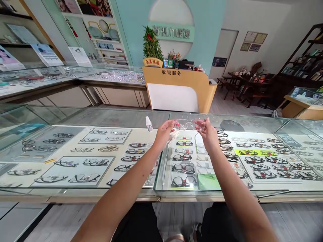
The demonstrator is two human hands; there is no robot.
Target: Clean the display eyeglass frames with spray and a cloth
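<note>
A pair of clear-framed eyeglasses (pixel 187 124) is held up above the glass display counter, stretched between my two hands. My left hand (pixel 165 130) pinches one side of it, and a crumpled white cloth (pixel 174 135) hangs just below those fingers. My right hand (pixel 207 131) grips the opposite side. Past my left hand, a small white bottle (pixel 148 124) with a label stands on the glass top. Under the glass, rows of dark-framed eyeglasses (pixel 183 168) lie below my forearms.
The glass counter (pixel 101 116) spans the whole width before me. A green sheet (pixel 209 182) lies near its front edge. Beyond stands a wooden cashier desk (pixel 207 87) bearing a potted plant (pixel 152 45). Another glass case (pixel 111 76) runs along the back left.
</note>
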